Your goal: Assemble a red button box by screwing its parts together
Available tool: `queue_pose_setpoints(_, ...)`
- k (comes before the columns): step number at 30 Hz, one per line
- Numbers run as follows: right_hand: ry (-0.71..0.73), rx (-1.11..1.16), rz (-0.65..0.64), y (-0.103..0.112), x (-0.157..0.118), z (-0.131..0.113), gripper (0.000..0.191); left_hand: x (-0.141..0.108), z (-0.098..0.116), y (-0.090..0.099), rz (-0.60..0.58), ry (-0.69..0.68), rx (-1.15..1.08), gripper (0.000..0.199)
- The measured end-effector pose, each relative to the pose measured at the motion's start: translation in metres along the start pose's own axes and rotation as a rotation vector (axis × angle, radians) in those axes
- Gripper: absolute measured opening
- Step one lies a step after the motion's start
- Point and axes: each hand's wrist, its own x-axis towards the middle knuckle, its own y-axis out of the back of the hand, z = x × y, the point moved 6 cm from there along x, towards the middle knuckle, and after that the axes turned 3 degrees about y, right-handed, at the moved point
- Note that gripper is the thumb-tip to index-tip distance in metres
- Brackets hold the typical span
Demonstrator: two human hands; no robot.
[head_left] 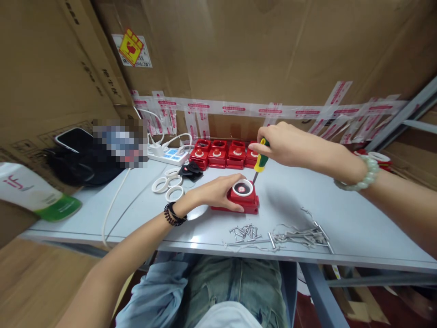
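Note:
My left hand (223, 193) grips the left side of a red box-shaped device (251, 205) resting on the table. On the device's top sits a white ring (242, 187) around a dark disc with a red-and-white mark. My right hand (278, 141) is closed on the handle of a green-and-yellow screwdriver (261, 159). The screwdriver points down, its shaft reaching the far right corner of the device; whether a screw is under its tip I cannot tell. A small pile of screws (245, 232) lies in front of the device, near the table's edge.
Several similar red devices (218, 154) stand in a row at the back. Loose white rings (169, 182), a black cloth-like item (191, 171) and a power strip (170, 156) are to the left. Metal rods with string (300, 236) lie front right. A green-and-white tube (37, 193) is far left.

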Motion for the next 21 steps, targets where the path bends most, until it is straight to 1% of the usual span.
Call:
queue_pose_setpoints(2, 0.040, 0.062, -0.009, -0.0023, 0.0028, -0.0005, 0.022, 0.0000, 0.0005, 0.0002, 0.000, -0.004, -0.011, 0.063)
queue_pose_setpoints(5, 0.120, 0.150, -0.039, -0.0062, 0.0043, -0.0017, 0.031, -0.0001, 0.0010, 0.0005, 0.000, 0.003, -0.008, 0.062)
queue_pose_setpoints(7, 0.109, 0.116, 0.004, -0.0060, 0.0032, -0.0007, 0.030, -0.0002, 0.0011, 0.0008, 0.002, 0.010, 0.004, 0.063)
queue_pose_setpoints(10, 0.009, 0.019, 0.079, -0.0051, 0.0008, 0.0029, 0.034, -0.0004, 0.0012, 0.0010, 0.002, 0.011, -0.003, 0.063)
queue_pose_setpoints(11, -0.014, 0.010, 0.096, -0.0045, 0.0004, 0.0037, 0.032, -0.0005, 0.0013, 0.0010, 0.000, 0.009, -0.010, 0.063)
queue_pose_setpoints(13, 0.014, 0.054, 0.115, -0.0025, 0.0008, 0.0022, 0.028, -0.0006, 0.0017, 0.0011, -0.005, 0.005, -0.025, 0.063)
queue_pose_setpoints(15, 0.095, 0.140, 0.098, -0.0009, 0.0017, -0.0015, 0.031, -0.0007, 0.0021, 0.0013, -0.004, 0.001, -0.032, 0.062)
queue_pose_setpoints(17, 0.145, 0.214, 0.058, -0.0008, 0.0018, -0.0041, 0.034, -0.0008, 0.0022, 0.0014, 0.000, 0.002, -0.026, 0.061)
queue_pose_setpoints(19, 0.137, 0.232, 0.036, -0.0020, 0.0011, -0.0047, 0.030, -0.0008, 0.0017, 0.0012, 0.005, 0.008, -0.015, 0.061)
queue_pose_setpoints(21, 0.076, 0.192, 0.048, -0.0031, 0.0002, -0.0024, 0.028, -0.0006, 0.0009, 0.0010, 0.009, 0.011, -0.005, 0.061)
